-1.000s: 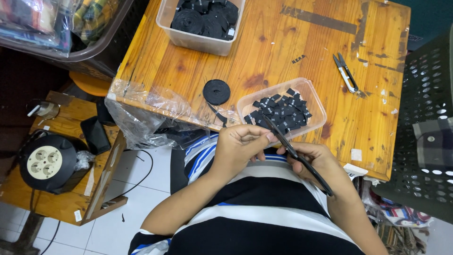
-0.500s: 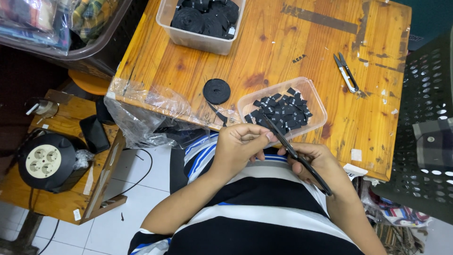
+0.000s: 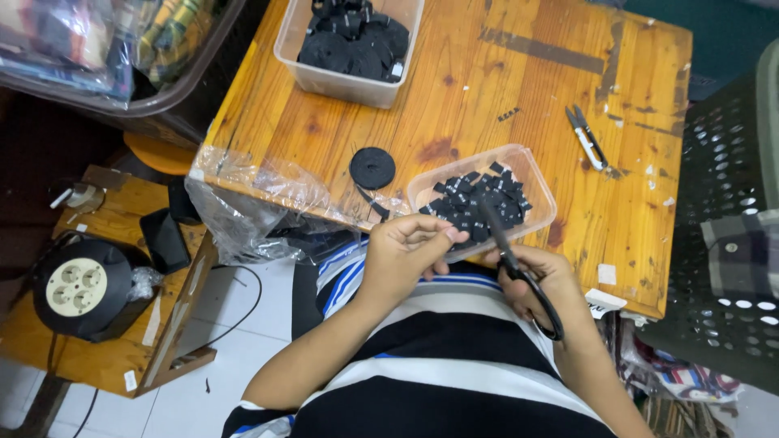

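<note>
Right hand (image 3: pixel 542 280) clenched around black scissors (image 3: pixel 519 272), blades pointing over a clear tray (image 3: pixel 535 174) of black labels at the bench (image 3: pixel 487 89) edge; left hand (image 3: pixel 406 251) fingers pinch black ribbon (image 3: pixel 375 204) trailing from a roll (image 3: pixel 372 168).

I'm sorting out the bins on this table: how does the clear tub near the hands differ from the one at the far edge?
The near tub is shallow with rounded corners; the far tub is deeper and boxier. The near tub holds small, flat black cut pieces; the far tub holds bigger black rolls. The near tub sits just beyond the right hand holding scissors; the far tub stands untouched. Both are clear plastic, open-topped, on the wooden table.
</note>
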